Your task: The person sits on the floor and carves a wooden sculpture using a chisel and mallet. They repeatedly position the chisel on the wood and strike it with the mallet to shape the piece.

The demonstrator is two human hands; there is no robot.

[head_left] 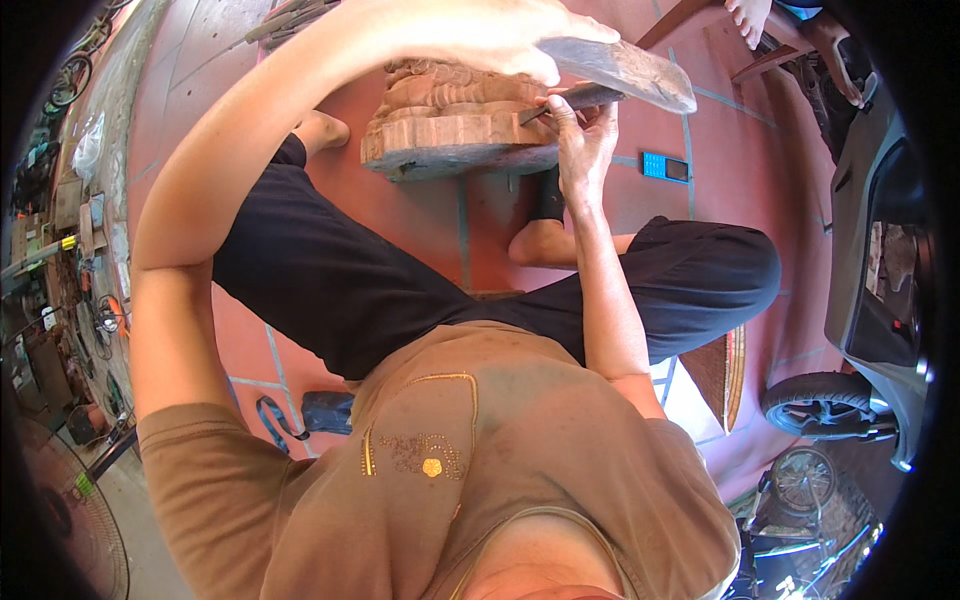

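Note:
A carved block of reddish-brown wood (pixel 450 130) stands on the tiled floor between my feet, with rippled carving on top and a scalloped edge. My left hand (pixel 510 40) is closed around one end of a flat wooden mallet (pixel 640 78), which reaches out to the right. Below it, my right hand (pixel 584 140) grips a chisel (pixel 596 95) with its fingers. The chisel's thin blade points left, its tip at the right part of the carving's edge. The mallet overlaps the chisel's back end in view; whether they touch, I cannot tell.
A blue keypad phone (pixel 665 167) lies on the red tiles to the right. Another person's bare foot (pixel 748 20) shows at the upper right, near a wooden stool (pixel 775 60). A motorbike (pixel 870 250) stands at the far right; a fan (pixel 75 510) is lower left.

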